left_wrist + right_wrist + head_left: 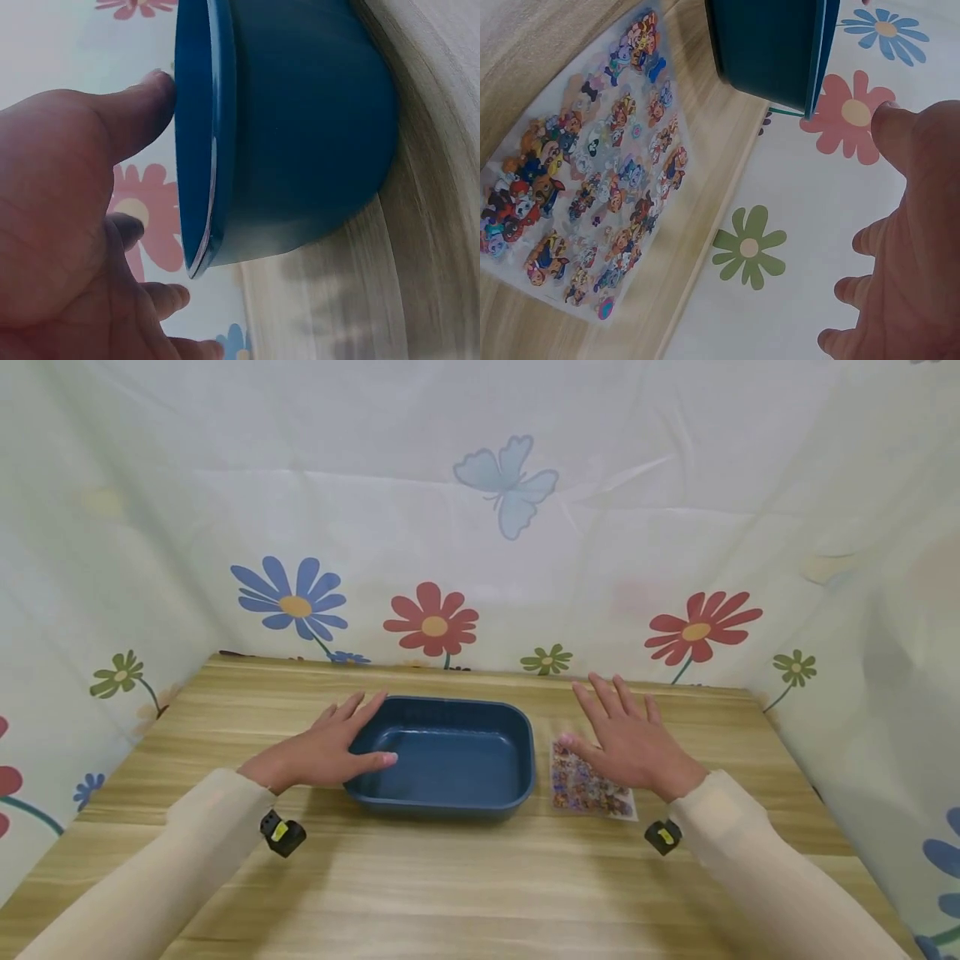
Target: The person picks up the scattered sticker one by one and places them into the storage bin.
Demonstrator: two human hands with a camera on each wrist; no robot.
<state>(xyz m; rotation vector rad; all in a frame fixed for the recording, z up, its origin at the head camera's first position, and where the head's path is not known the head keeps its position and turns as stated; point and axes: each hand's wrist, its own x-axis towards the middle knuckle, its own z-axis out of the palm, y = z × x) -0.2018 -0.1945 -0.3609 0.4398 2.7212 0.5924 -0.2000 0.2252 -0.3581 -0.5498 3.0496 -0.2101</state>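
A dark blue rectangular basin [442,768] stands on the wooden table in the head view. My left hand [333,747] is over its left end, fingers spread and holding nothing. In the left wrist view the thumb of the left hand [67,202] is close to the basin's rim [217,150]; whether they touch I cannot tell. Right of the basin lies a flat clear sheet of small colourful cartoon stickers [588,785]. Above it hovers my right hand [630,743], fingers spread. The right wrist view shows the sticker sheet [592,172] flat and apart from the right hand [907,247].
The wood-grain table [420,893] runs up to a pale curtain [375,510] printed with flowers and a butterfly, at the back and both sides. Each wrist wears a small black device, such as the left one [282,833].
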